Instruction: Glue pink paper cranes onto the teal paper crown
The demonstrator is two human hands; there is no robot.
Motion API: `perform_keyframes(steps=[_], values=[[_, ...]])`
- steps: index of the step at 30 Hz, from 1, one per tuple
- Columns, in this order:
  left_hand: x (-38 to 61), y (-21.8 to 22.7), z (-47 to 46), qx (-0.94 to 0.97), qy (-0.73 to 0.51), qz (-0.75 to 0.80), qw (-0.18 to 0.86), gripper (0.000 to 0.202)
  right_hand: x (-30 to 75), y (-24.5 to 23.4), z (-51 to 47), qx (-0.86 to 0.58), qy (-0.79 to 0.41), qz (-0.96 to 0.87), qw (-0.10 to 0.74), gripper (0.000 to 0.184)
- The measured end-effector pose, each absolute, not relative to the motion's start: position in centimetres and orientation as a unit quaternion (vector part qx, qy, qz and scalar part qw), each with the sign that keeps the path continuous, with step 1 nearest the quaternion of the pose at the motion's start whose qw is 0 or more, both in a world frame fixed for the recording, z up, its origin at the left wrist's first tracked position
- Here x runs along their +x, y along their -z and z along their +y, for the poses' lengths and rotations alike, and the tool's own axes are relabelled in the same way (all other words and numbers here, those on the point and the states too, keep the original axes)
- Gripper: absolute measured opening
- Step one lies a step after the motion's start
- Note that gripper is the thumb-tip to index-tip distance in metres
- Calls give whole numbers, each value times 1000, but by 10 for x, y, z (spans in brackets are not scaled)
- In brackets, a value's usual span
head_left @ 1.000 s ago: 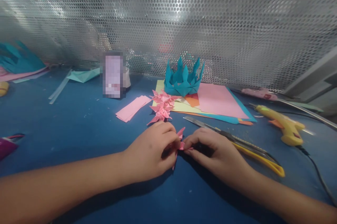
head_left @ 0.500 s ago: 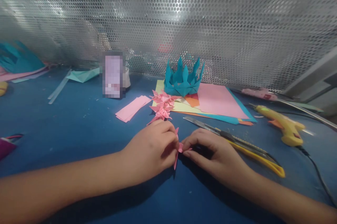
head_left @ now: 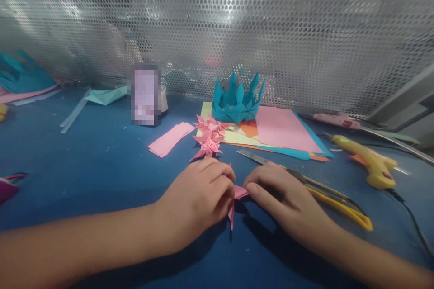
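My left hand (head_left: 200,194) is closed around a small folded pink paper piece (head_left: 240,192), whose thin points stick out above and below the fingers. At the piece's right tip, my right hand (head_left: 280,191) pinches the paper between thumb and forefinger. The fingers hide the middle of the fold. Just beyond my left hand lies a cluster of spiky pink folded paper pieces (head_left: 209,137). A stack of pink paper strips (head_left: 171,139) rests to its left. Past my right hand is a yellow-handled utility knife (head_left: 325,194) with its blade out.
A blue folded paper crown (head_left: 237,103) stands on coloured paper sheets (head_left: 288,130) at the back. On the right are a yellow glue gun (head_left: 368,162) with a cord and a pink glue gun (head_left: 335,120). A blurred phone (head_left: 145,97) stands upright before the perforated metal panel (head_left: 217,17).
My right hand has shifted slightly right, and a wider pink point now shows between the hands. The lower point hangs a little further down. Both hands keep hold of the paper.
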State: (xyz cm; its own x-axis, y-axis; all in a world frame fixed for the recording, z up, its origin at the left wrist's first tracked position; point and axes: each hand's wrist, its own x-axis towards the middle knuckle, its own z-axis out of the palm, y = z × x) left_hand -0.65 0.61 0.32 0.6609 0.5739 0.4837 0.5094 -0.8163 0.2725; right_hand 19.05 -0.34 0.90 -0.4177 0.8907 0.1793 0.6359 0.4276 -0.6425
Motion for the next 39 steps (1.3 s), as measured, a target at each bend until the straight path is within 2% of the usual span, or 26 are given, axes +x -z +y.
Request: perform_keyframes(steps=[3,9,14,20,29,34,39], values=[[-6,2,6,910,-291,290,55,9,188,-11,-5,-473,-264,-805,240,33],[-6,4,4,908,-290,292,72,11,186,-11,-7,-497,-291,-788,219,22],[-6,1,2,911,-287,284,81,14,185,-13,-4,-487,-309,-789,213,28],[-4,2,2,910,-286,288,82,15,185,-13,-2,-484,-320,-786,213,22],[-3,5,2,900,-301,293,117,11,186,-19,-5,-510,-397,-732,216,25],[-4,2,2,906,-312,271,93,12,186,-23,-4,-510,-483,-676,223,21],[-4,0,2,914,-307,259,58,12,185,-27,-1,-520,-472,-682,205,18]])
